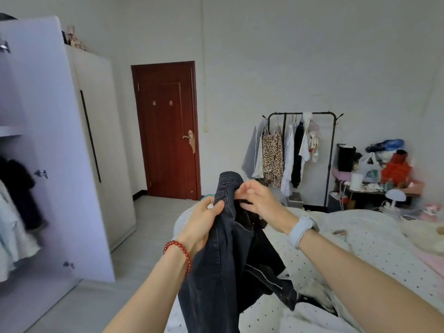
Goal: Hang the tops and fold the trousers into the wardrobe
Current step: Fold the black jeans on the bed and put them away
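I hold a pair of dark denim trousers (223,267) up in front of me over the bed. My left hand (201,222), with a red bead bracelet at the wrist, grips the left side of the waistband. My right hand (259,200), with a pale watch on the wrist, pinches the waistband's top edge beside it. The legs hang down onto the bed, and the zip fly lies open. The wardrobe (36,140) stands at the left with its door swung open and clothes hanging inside.
A bed with a dotted white cover (360,251) fills the lower right. A black clothes rail (298,152) with several tops stands by the far wall. A cluttered side table (379,183) is at the right. A red-brown door (168,131) is closed. Grey floor lies between bed and wardrobe.
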